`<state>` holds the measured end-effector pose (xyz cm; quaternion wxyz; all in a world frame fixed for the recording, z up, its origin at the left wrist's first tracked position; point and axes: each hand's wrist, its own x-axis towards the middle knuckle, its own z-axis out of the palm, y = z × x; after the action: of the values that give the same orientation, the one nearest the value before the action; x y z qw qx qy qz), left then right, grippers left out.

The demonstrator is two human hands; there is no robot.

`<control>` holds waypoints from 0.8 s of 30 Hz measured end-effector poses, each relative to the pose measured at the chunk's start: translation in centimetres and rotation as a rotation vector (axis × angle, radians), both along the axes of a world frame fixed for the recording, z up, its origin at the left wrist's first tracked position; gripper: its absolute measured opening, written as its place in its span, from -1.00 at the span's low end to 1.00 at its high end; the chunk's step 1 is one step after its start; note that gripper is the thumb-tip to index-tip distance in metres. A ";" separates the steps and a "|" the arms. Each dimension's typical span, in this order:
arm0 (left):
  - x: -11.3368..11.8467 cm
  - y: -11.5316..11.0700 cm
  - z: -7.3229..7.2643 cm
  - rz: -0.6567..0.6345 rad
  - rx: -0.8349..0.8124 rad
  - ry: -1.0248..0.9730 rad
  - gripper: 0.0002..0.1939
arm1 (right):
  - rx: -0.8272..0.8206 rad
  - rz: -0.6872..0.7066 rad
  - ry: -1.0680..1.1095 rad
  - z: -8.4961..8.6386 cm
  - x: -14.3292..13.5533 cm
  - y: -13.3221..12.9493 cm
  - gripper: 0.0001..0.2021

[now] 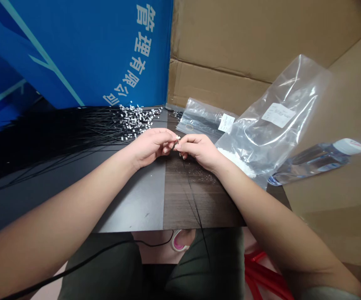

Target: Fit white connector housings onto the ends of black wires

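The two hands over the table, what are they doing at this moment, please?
The left hand and right hand meet fingertip to fingertip, pinching a small white piece and a thin black wire that hangs past the table edge. On the left lies a heap of black wires with white ends; on the right, clear bags and a bottle.

The left background is filled by a blue panel (89,46) printed with 6 white characters and pale green lines; brown cardboard walls (230,33) are seen behind and at right. The tabletop (130,204) is divided into smooth grey and dark brown wood-grain sections, with light reflected on the grey. Below, a pale pink floor (158,253) and red plastic legs (258,275) are partly shown.
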<state>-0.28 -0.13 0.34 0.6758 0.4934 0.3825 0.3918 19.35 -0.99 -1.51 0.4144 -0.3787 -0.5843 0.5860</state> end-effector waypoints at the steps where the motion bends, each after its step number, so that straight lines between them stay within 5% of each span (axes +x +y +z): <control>1: 0.0 0.0 0.0 -0.003 -0.003 -0.003 -0.86 | -0.003 0.002 0.003 0.0 0.0 0.0 -0.84; 24: 0.1 0.1 -0.1 0.005 -0.017 -0.002 -0.82 | -0.073 -0.007 0.023 -0.3 -0.2 0.3 -0.85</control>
<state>-0.20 -0.01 0.20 0.6794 0.4863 0.3862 0.3908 19.12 -0.67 -1.79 0.4089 -0.3888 -0.5567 0.6097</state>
